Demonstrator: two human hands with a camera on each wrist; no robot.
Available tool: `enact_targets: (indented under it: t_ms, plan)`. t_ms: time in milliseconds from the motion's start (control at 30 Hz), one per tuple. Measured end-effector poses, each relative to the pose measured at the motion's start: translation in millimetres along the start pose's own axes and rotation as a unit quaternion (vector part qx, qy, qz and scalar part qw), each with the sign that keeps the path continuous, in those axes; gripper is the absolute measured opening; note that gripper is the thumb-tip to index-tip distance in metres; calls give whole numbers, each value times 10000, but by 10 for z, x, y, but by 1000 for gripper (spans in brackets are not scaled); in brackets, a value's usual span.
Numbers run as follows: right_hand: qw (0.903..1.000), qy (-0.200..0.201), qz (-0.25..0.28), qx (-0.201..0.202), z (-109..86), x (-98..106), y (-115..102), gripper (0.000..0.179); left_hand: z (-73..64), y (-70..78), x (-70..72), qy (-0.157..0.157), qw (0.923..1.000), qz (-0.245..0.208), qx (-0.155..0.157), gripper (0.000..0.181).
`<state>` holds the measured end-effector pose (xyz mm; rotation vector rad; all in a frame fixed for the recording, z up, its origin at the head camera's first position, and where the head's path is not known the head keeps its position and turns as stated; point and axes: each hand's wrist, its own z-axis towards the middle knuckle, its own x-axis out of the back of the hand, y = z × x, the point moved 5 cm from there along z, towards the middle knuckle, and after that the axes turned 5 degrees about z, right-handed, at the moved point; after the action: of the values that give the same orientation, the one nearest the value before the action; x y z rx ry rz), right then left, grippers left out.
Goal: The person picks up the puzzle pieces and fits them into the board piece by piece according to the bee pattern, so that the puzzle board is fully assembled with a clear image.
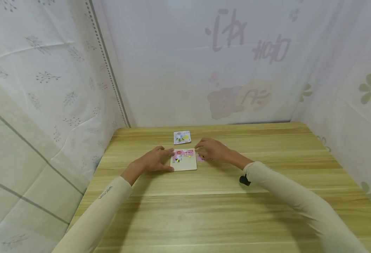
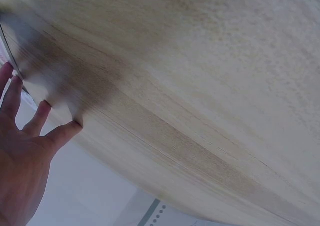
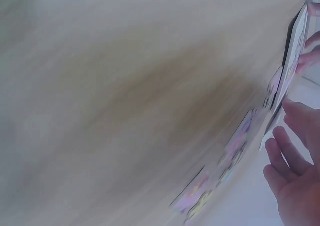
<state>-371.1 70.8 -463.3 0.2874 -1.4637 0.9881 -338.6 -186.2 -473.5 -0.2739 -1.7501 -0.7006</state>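
A square light puzzle board (image 1: 188, 165) lies on the table, with several pink picture pieces (image 1: 179, 153) set along its top and left side. My left hand (image 1: 156, 160) rests at the board's left edge, its thumb by the lower left corner and other fingers by the upper left. In the left wrist view its fingers (image 2: 62, 134) are spread. My right hand (image 1: 215, 150) reaches to the upper right corner of the board, fingertips at its edge; I see nothing held there. Loose puzzle pieces (image 1: 200, 158) lie beneath and beside the right hand, partly hidden by it.
Behind the board lies a small picture card (image 1: 182, 137) with a bee on it. More loose pieces (image 3: 192, 192) show blurred in the right wrist view. The wooden table (image 1: 185, 214) ends at printed curtains (image 1: 173, 70) at the back and sides.
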Motion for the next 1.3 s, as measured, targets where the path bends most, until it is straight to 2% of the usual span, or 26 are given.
enact_targets:
  t_ms: [233,533,667,933,1067,1300]
  plan:
    - [9999,53,78,-56,-113,88,146,30,-15,6,10,47,10000,28,-39,80]
    - [9974,-127,123,-702,-233,163,364,36,-22,23,33,67,9999,14,-94,80]
    - [9962,-18,146,-864,-297,199,418,39,-30,25,36,61,10000,11,-78,80]
    - [9945,341,-61,-990,-399,232,472,39,-15,11,21,36,10000,-5,-50,81]
    - [9932,293,-82,-1122,-407,231,484,37,-16,14,25,32,10000,2,-66,80]
    - [9953,15,-69,-966,-319,188,473,31,-7,6,11,16,10000,-22,-26,80]
